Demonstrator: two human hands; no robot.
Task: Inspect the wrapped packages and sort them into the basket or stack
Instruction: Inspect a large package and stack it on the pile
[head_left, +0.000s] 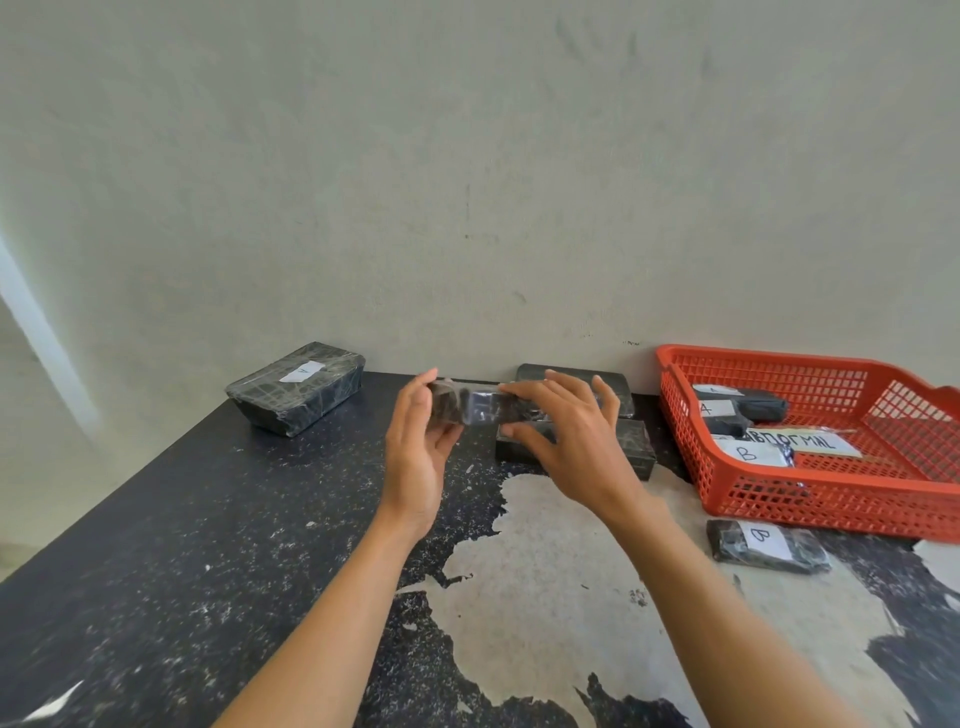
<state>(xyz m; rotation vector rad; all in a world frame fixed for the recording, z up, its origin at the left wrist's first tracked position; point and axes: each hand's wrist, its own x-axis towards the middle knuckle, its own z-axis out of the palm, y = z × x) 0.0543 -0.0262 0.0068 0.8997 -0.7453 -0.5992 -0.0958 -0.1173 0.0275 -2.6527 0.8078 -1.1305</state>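
1. Held package (480, 408): small, dark, wrapped in clear film, lifted above the table, long side horizontal, gripped at both ends.
2. Large wrapped package (296, 387): black, white label on top, lying flat at far left by the wall.
3. Two dark packages (631, 441) behind the held one, partly hidden.
4. Red basket (831, 499): at right, holding labelled packages, one marked "B" (753, 453).
5. Package marked "B" (769, 545): flat on the table, just before the basket.

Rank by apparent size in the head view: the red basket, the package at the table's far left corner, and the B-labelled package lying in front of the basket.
1. red basket
2. far-left package
3. B-labelled package. It is nearer the camera yet looks smaller, so the order seems safe.
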